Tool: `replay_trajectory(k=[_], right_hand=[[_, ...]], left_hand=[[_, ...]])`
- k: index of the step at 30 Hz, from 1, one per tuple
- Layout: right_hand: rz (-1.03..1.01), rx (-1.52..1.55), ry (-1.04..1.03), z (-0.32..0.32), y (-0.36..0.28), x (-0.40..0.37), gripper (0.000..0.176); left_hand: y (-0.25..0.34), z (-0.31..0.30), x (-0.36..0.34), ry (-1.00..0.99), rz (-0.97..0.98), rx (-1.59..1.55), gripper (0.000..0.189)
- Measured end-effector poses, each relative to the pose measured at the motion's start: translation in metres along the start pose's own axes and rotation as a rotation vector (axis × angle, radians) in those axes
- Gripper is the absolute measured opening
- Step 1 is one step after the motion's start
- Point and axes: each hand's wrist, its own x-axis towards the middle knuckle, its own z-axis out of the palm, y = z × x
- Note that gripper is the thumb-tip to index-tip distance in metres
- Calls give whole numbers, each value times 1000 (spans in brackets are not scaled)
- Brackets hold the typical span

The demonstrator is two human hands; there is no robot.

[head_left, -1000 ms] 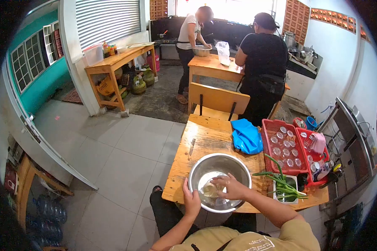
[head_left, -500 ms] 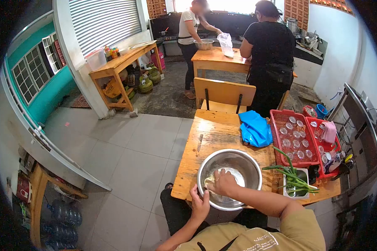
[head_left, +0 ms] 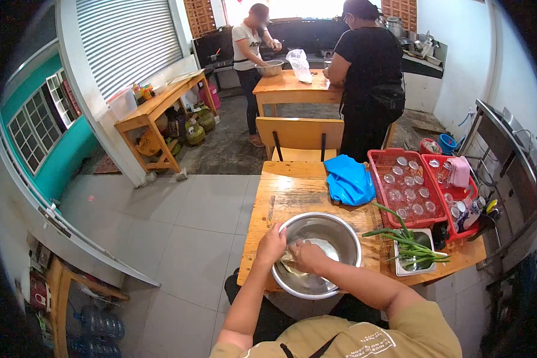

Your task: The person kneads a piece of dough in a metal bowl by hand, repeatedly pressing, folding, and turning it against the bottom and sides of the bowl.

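Note:
A large metal mixing bowl [head_left: 348,253] sits at the near edge of the wooden table, just in front of me. My left hand [head_left: 272,244] grips its left rim, fingers closed round the edge. Inside the bowl, my right hand [head_left: 309,257] presses on a pale, soft, dough-like mass [head_left: 288,261] against the left wall. Its fingers are bent into the mass and partly hidden. The bare metal bottom shines to the right of that hand.
On the table [head_left: 274,194] lie a blue plastic bag [head_left: 349,181], a red basket of glasses [head_left: 373,164], and a steel container [head_left: 398,267] with green onions [head_left: 414,247]. A second red basket [head_left: 474,230] stands beyond. Two people work at a farther table [head_left: 298,86].
My left hand has moved up along the bowl's left rim and now holds it from above. My right hand stays on the pale mass. The whole view has shifted slightly.

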Motion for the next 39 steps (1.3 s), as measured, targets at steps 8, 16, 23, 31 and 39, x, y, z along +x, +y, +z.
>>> replay_trajectory(k=[8,16,23,31,39], right_hand=[[-64,255,-12,-18,35,-5,69],[-94,415,4,-42,28,-47,60],[-266,329,-37,-40,52,-74,56],[53,-57,99,-48,25,-70,85],[91,21,-266,-34,-4,-56,104]], left_hand=[[-10,10,-6,125,48,89,32],[-4,2,-27,151,16,55,32],[-14,14,-45,306,-73,-202,31],[-20,29,-65,438,-100,-372,30],[-20,39,-79,538,-71,-416,42]])
